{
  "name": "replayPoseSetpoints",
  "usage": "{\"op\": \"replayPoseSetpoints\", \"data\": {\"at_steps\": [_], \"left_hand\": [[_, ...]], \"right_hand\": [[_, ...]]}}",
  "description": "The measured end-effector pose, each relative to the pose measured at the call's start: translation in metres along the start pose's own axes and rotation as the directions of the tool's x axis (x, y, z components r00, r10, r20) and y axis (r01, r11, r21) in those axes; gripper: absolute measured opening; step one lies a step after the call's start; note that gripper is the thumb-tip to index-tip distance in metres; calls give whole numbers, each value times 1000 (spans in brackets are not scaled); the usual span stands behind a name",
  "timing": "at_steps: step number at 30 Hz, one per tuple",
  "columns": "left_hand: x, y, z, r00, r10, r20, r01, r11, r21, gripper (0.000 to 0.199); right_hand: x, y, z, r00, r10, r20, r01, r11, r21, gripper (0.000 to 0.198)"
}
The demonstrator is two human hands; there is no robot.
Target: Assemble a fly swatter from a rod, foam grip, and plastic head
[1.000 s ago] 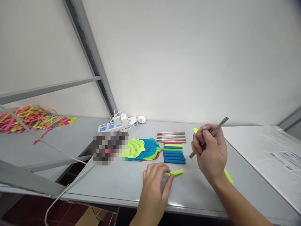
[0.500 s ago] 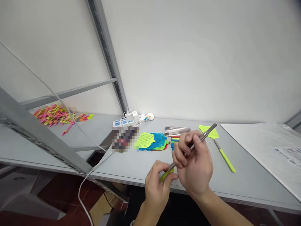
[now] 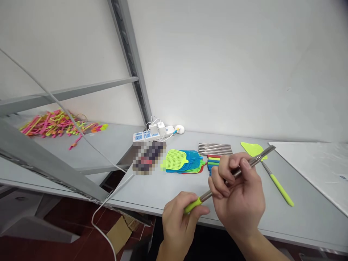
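My left hand (image 3: 179, 217) is closed round a lime-green handle grip (image 3: 193, 206), part of which shows between thumb and fingers. From the grip a metal tube (image 3: 257, 159) slants up to the right, and my right hand (image 3: 237, 192), palm toward me, has its fingers wrapped round it. Beyond my right hand lies a lime fly swatter head (image 3: 252, 149) with a metal tube and green handle (image 3: 281, 189). Coloured handle grips (image 3: 214, 162), partly hidden by my right hand, lie below a row of metal tubes (image 3: 215, 149). Perforated swatter heads (image 3: 176, 160) are piled to their left.
A white power strip (image 3: 152, 135) with plugs stands near the wall, beside a pixelated patch (image 3: 148, 159). A pink and yellow heap (image 3: 54, 123) lies behind the grey metal frame (image 3: 130, 54). A white wrapped board (image 3: 318, 163) covers the right side.
More of the green grip shows at my left hand, with a wider gap between the hands. The view has shifted slightly, and the right hand with the tube appears further right.
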State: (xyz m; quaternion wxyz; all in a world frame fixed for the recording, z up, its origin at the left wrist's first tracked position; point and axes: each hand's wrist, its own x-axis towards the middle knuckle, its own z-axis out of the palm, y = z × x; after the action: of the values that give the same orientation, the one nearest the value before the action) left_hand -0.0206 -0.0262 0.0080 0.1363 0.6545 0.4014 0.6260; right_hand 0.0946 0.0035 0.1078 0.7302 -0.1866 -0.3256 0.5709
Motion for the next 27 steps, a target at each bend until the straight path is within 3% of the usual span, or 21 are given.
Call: {"op": "replayPoseSetpoints", "data": {"at_steps": [5,14,18,22,25,27], "left_hand": [[5,-4,-12,997,-11,79,6,998,63,12],[7,-8,-21,989,-144,25,141,987,73,14],[12,-3,-26,983,-150,103,138,984,117,11],[15,10,-27,965,-203,167,189,977,95,9],[14,25,-24,941,-337,39,338,941,-30,12],[15,35,-24,879,-471,-82,451,874,-181,20]], "right_hand": [[-1,15,1,998,53,-18,-53,999,-4,24],[12,31,7,989,113,-98,-112,994,15,23],[6,36,5,983,121,-136,-116,992,44,23],[-11,38,0,988,137,-66,-132,989,66,23],[-24,34,-10,991,118,58,-113,990,-80,23],[-30,26,-22,985,104,141,-67,967,-245,22]]}}
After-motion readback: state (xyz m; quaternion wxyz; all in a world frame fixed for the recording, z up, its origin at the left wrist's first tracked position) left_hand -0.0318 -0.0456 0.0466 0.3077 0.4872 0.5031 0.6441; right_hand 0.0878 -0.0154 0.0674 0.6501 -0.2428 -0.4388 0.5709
